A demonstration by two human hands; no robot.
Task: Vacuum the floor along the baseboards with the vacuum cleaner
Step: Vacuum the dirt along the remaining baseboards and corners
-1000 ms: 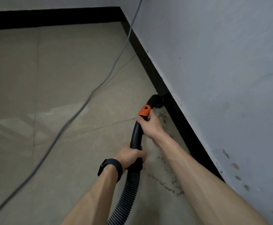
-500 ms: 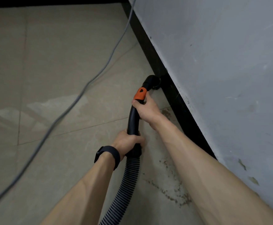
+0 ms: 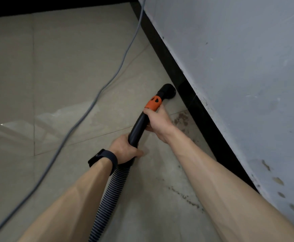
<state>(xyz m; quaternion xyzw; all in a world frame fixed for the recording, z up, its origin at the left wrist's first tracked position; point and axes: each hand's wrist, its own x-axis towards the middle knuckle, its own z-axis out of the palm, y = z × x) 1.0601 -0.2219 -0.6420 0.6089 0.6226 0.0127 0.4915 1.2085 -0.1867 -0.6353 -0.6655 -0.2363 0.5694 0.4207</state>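
**Vacuum nozzle at the baseboard**

Centre frame: the right hand (image 3: pixel 157 123) grips the black vacuum tube (image 3: pixel 139 126) below its orange collar (image 3: pixel 153 102); the left hand (image 3: pixel 125 151) grips the tube's lower end. The nozzle (image 3: pixel 167 90) rests just beside the black baseboard (image 3: pixel 191 95).

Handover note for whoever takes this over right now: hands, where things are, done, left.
Left hand grips the lower end of the black wand, above the ribbed hose.
Right hand grips it just below the orange collar.
Nozzle is down on the floor at the black baseboard.
Done: unclear; dark specks lie nearer than the nozzle.
Left: baseboard beyond the nozzle. Mind the grey cable.
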